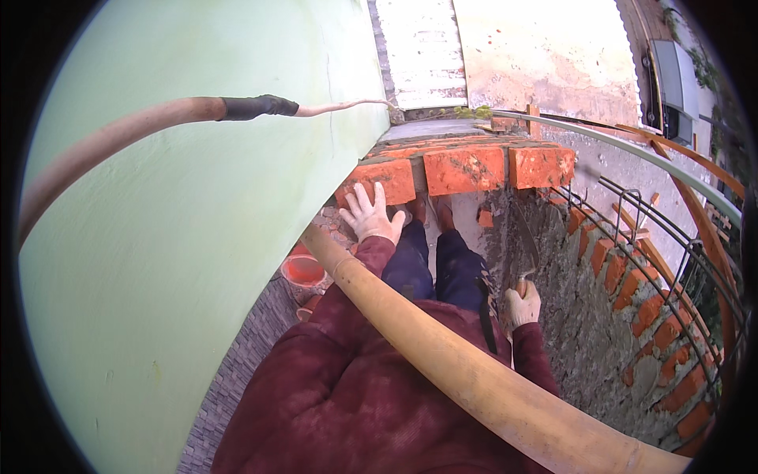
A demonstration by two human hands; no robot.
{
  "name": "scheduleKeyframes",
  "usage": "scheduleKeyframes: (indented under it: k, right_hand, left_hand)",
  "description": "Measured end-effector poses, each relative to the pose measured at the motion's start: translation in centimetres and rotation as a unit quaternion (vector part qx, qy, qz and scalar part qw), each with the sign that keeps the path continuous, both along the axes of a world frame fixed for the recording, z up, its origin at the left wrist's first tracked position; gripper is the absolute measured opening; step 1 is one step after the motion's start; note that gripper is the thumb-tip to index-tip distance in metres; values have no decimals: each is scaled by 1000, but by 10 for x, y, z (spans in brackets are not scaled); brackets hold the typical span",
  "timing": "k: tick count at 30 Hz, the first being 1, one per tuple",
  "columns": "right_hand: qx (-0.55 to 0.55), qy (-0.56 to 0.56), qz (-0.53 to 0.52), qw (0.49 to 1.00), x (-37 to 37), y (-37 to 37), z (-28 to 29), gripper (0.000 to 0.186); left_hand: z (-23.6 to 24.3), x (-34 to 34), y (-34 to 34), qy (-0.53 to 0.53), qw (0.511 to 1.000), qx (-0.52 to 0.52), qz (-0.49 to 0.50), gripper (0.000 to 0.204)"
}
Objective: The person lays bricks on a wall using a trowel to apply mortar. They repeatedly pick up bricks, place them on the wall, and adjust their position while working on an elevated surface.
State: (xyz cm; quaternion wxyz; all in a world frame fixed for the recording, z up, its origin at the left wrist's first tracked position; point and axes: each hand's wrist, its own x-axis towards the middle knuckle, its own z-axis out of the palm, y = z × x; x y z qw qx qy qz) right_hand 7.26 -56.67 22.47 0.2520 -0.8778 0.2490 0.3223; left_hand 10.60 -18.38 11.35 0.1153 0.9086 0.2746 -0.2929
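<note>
My left hand (371,215), in a pale glove, has its fingers spread against the lower front of the left brick (375,180) in a short brick wall top. Grey mortar fills gaps beside the middle brick (463,170) and the right one (542,167). My gloved right hand (523,304) grips the wooden handle of a trowel, its blade (527,245) pointing forward beside a rough mortar face (568,316). A thick bamboo pole (410,340) crosses diagonally in front of my body, below both hands.
A pale green wall (158,261) fills the left, with a taped hose (126,126) across it. A reddish bucket (304,268) sits below by rubble. Steel rebar (671,253), jutting bricks (647,312), wooden bars (695,213) and a pale pipe (647,162) line the right.
</note>
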Motion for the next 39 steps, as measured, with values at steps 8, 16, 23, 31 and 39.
scheduleKeyframes:
  k: [8,16,23,31,39]
  right_hand:
    - [18,67,-105,992,-76,-31,-25,37]
    - [6,-25,249,968,66,77,25,29]
    - [-1,6,530,848,187,224,8,33]
    - [-2,163,639,751,222,337,-31,36]
    - [-1,181,629,756,191,335,-33,43]
  left_hand:
    - [2,-11,-6,-5,997,-3,-74,91]
    - [5,-12,-5,2,998,-6,-69,90]
    - [6,-9,-4,4,997,-9,-71,91]
    - [0,-11,-4,9,996,4,-85,84]
    - [5,-2,-4,61,994,8,-89,84]
